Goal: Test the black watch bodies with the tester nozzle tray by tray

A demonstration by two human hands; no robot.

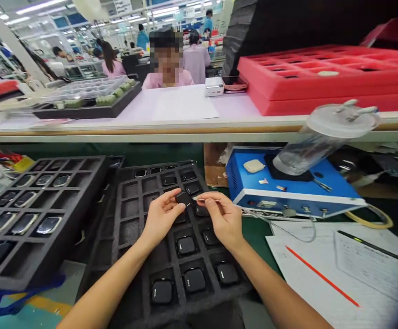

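Note:
My left hand (163, 214) grips a small black square piece, which looks like a smartwatch body (184, 199), between thumb and fingers. It is held tilted above the dark foam tray (129, 232). My right hand (225, 221) pinches a thin, pale, pointed tool (199, 198), its tip at the right edge of the watch body. What kind of tool it is cannot be made out. Below both hands, several similar black watch bodies (194, 279) lie in the tray's compartments, while other compartments on its left side hold nothing.
At left stands another foam tray (85, 183) with several watch bodies. A blue machine box (295, 187) carries a clear cylinder (305, 141). Papers (298, 283) and a red stick (322, 276) lie at right. Above is a shelf (185, 132) with red foam trays (271, 91); a person (168, 77) sits behind.

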